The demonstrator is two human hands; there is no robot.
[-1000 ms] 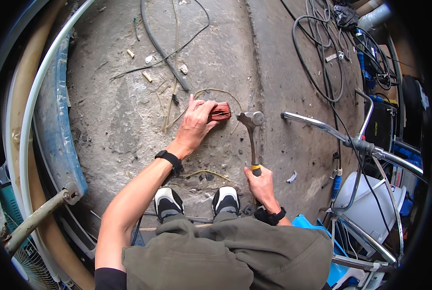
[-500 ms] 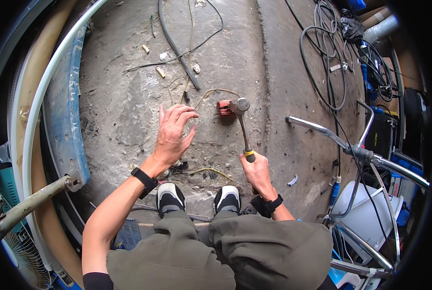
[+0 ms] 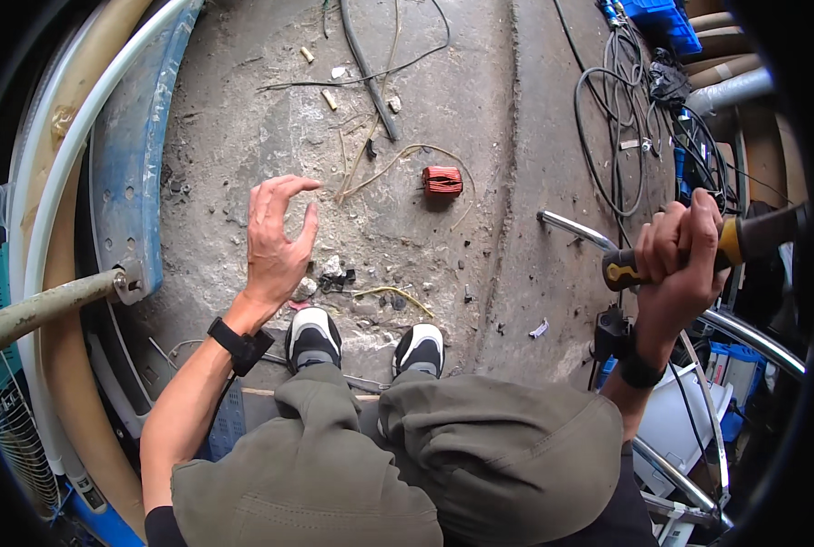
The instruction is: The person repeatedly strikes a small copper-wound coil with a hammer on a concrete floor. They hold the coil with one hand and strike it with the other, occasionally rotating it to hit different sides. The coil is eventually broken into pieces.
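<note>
On the concrete floor (image 3: 370, 246) lies a small reddish block (image 3: 442, 180) that looks like copper winding, with a dark split across it. My right hand (image 3: 679, 242) is raised at the right and wraps round the black-and-yellow grip of a hammer (image 3: 733, 244). The hammer's shaft points off to the right, and its head is lost in the dark rim. My left hand (image 3: 278, 239) hovers over the floor to the left of the block, fingers curved and apart, holding nothing.
Black cables (image 3: 612, 118) coil at the upper right. A chrome metal frame (image 3: 571, 228) and a white bin (image 3: 685, 410) stand at the right. A blue metal beam (image 3: 138, 155) and long tubes line the left. Rubble and thin wire (image 3: 398, 296) lie before my shoes (image 3: 419, 349).
The hammer has risen off the reddish block and swung far to the right with my right hand. My left hand has shifted a little to the left.
</note>
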